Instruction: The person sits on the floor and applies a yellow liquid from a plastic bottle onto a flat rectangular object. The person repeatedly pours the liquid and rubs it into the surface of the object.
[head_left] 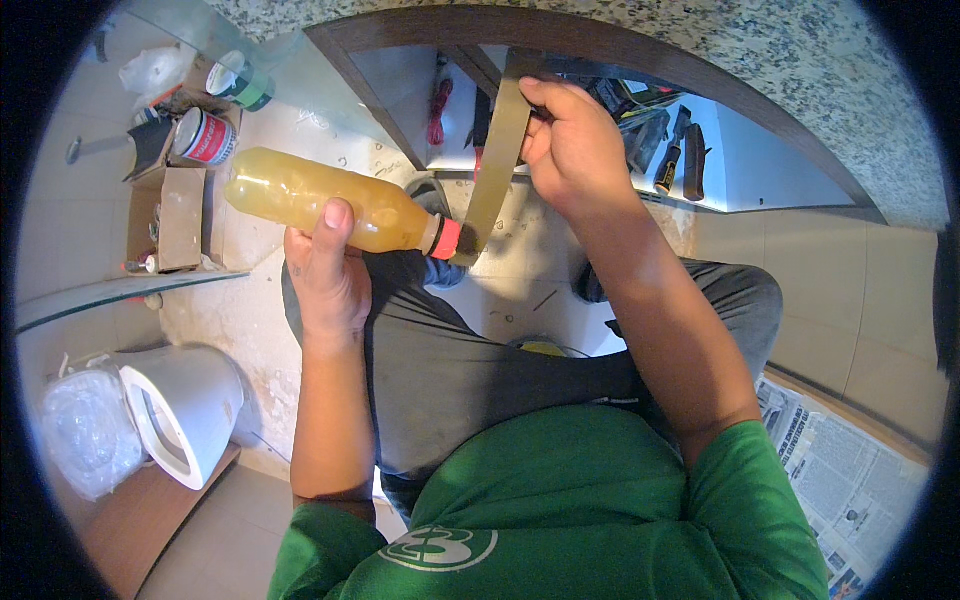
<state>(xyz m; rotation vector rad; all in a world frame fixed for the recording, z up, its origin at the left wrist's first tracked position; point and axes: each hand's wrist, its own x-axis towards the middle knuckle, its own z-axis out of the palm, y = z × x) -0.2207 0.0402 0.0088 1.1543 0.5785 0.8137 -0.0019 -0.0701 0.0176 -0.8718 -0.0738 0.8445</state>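
Note:
My left hand (330, 265) is wrapped round a clear plastic bottle (330, 195) of cloudy yellow liquid. It lies almost level, and its red cap end (446, 240) points right. That end meets or nearly meets the lower end of a long, flat olive-brown strip (495, 165), where a darker patch shows; I cannot tell whether they touch. Fingers and thumb of my right hand (570, 135) pinch the strip near its upper end, beneath the dark wooden rim (400, 25) of an open cabinet.
Inside the cabinet are a red cord (440, 110) and handled tools (680, 160). At left, a cardboard box (183, 215) and cans (205, 137) stand near a glass edge (130, 298). A white toilet-like fixture (185, 410) is lower left; newspaper (850, 480) lies lower right.

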